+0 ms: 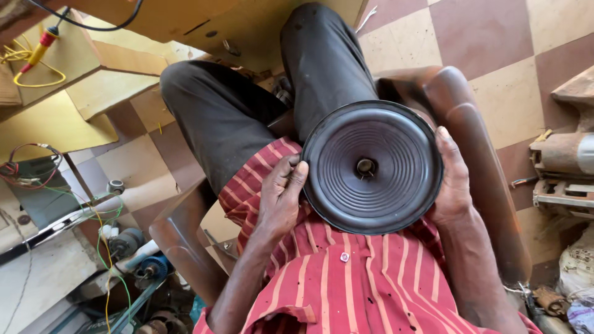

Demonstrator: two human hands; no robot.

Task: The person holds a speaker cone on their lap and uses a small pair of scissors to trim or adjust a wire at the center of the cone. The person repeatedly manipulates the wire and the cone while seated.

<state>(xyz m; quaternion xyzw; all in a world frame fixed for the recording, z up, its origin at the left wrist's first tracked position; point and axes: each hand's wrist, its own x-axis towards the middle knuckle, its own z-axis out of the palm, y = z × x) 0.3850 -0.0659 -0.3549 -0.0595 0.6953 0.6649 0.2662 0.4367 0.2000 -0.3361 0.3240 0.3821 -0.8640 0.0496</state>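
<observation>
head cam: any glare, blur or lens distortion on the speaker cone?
Head view: sharp, no motion blur; soft daylight sheen along the speaker cone rim, ribs readable; wide-angle stretch bends the chair arm and floor tiles at the edges; left hand and right hand evenly lit.

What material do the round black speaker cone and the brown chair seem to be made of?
The speaker cone, held between the left hand and right hand, looks like dark matte pressed paper or thin plastic: concentric ribs, a dull sheen, a smoother rim. Which of the two, I cannot tell. The brown chair looks like glossy moulded plastic: rounded armrests with soft highlights.
</observation>
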